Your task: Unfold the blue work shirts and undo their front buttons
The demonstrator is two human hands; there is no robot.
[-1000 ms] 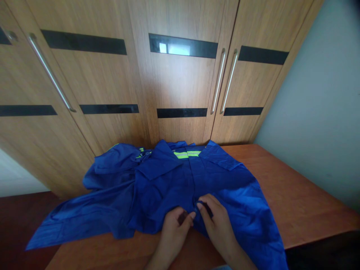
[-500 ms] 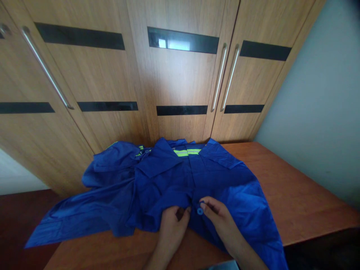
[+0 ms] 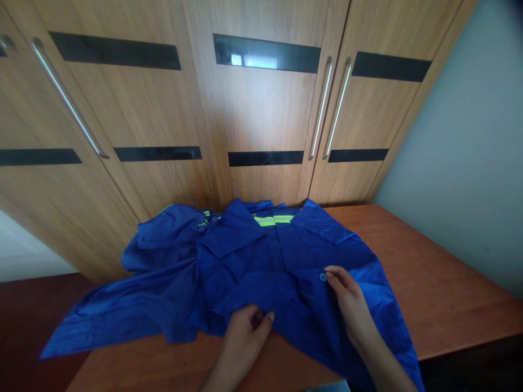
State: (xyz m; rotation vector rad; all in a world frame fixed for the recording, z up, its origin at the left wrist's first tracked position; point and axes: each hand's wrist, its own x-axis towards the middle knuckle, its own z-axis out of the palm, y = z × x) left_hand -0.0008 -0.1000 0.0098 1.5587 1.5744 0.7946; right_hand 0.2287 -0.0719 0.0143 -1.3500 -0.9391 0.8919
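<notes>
A blue work jacket (image 3: 253,288) with a spread collar and yellow-green reflective strips (image 3: 278,220) lies front up, its collar away from me. My right hand (image 3: 352,305) pinches the front of the jacket beside a round, light blue button (image 3: 323,276). My left hand (image 3: 245,331) is closed at the near edge of the cloth, thumb on the near side; its fingertips are partly hidden by folds. Between the two hands the fabric is drawn into loose creases. One sleeve (image 3: 102,316) stretches out to the left.
Under the jacket is a reddish-brown wooden table (image 3: 441,283). A wooden wardrobe (image 3: 261,109) with metal handles (image 3: 321,109) and dark strips stands right behind it. To the right is a pale wall (image 3: 469,152). More blue cloth (image 3: 163,239) with yellow-green trim is bunched at the left back.
My right hand has moved right and away from me, with the button and cloth edge shifting along. The left hand stays near the same spot, and the hands are farther apart.
</notes>
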